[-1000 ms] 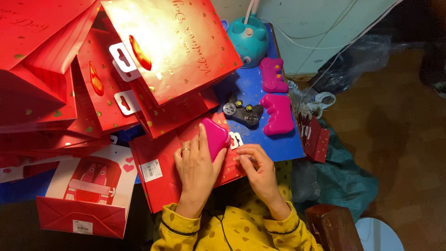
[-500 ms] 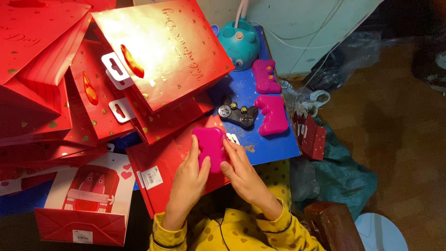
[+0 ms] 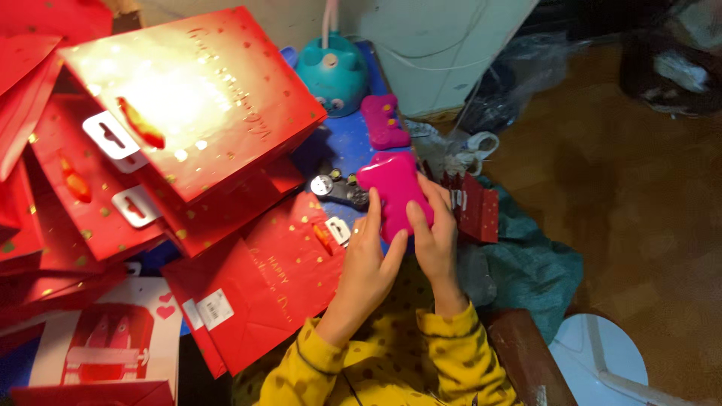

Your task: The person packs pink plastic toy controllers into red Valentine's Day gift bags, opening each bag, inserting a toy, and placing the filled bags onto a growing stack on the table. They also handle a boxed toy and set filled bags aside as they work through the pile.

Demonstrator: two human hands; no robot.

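Observation:
A bright pink, bone-shaped plastic case (image 3: 394,191) is held up between both of my hands over the blue table (image 3: 340,156). My left hand (image 3: 368,259) presses against its left side and my right hand (image 3: 434,233) wraps its right side and bottom. Under the case lies a black game controller (image 3: 340,188). A second pink case (image 3: 383,120) rests farther back on the table. A red gift bag (image 3: 263,282) lies flat just left of my left hand. My sleeves are yellow with dark dots.
Several red gift bags (image 3: 180,113) are piled at the left, and a white and red box (image 3: 105,342) lies at the lower left. A teal round toy (image 3: 332,71) stands at the back. A small red bag (image 3: 474,207), green cloth (image 3: 530,263) and wooden floor (image 3: 639,218) are at the right.
Both hands have lifted the pink case from the flat red bag up and to the right, so it now covers the spot near the controller. The view has tilted slightly.

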